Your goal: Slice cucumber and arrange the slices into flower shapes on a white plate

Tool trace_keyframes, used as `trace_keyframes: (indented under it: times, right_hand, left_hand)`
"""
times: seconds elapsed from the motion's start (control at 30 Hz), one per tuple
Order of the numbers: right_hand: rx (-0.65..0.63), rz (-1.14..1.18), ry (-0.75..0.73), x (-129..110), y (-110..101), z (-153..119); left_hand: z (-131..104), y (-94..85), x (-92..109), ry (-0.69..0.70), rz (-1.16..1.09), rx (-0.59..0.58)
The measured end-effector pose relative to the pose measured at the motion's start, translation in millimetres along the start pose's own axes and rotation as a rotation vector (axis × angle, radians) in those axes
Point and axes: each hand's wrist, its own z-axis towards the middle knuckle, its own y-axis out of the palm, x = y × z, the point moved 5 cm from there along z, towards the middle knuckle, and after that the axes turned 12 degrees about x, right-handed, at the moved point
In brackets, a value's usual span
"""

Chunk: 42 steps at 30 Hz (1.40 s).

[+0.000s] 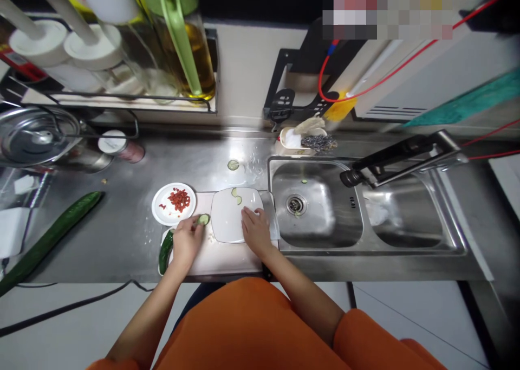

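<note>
The left hand (189, 239) is closed narrowly on a cucumber slice (203, 219), apparently by the fingertips, just beside the square plate's (227, 224) left edge. The right hand (257, 229), fingers extended, rests on the plate's right side. Thin slices (238, 200) lie near its rear rim. Smooth steel countertop (125, 224) extends leftward beyond the pale cutting board (227, 259).

Moderate indoor light here, glare blazing off the steel counter (125, 218) and sink (325, 207), soft blur at the right edge, wide-angle stretch outward, top right pixelated, upper background dark.
</note>
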Motion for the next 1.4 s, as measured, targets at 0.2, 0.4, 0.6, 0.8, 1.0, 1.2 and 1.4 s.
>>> trace_keyframes:
  times: [0.2,0.4,0.6,0.8,1.0,1.2,1.4]
  right_hand:
    - [-0.024,0.009,-0.010,-8.6,1.2,-9.9]
    - [-0.028,0.021,0.011,-13.5,0.9,-14.7]
    - [-0.018,0.058,0.016,-17.3,-0.3,-13.4]
    - [-0.086,0.267,0.087,-25.2,6.2,5.0]
    - [-0.128,0.642,0.091,-42.2,6.7,39.5]
    - [-0.223,0.838,0.321,-35.4,5.1,49.9]
    - [-0.256,0.898,0.422,-36.9,20.3,47.3]
  left_hand:
    - [-4.3,11.8,-9.4,-0.013,0.036,-0.047]
    - [-1.6,14.8,-9.9,-0.035,0.023,-0.082]
    - [2.7,15.4,-9.8,-0.149,-0.023,-0.076]
    - [8.2,11.2,-11.2,-0.340,-0.263,-0.150]
    - [11.2,12.7,13.8,-0.377,-0.614,-0.334]
    - [10.2,24.1,32.1,-0.483,-0.745,-0.433]
    - [3.6,21.8,21.8,-0.620,-0.837,-0.488]
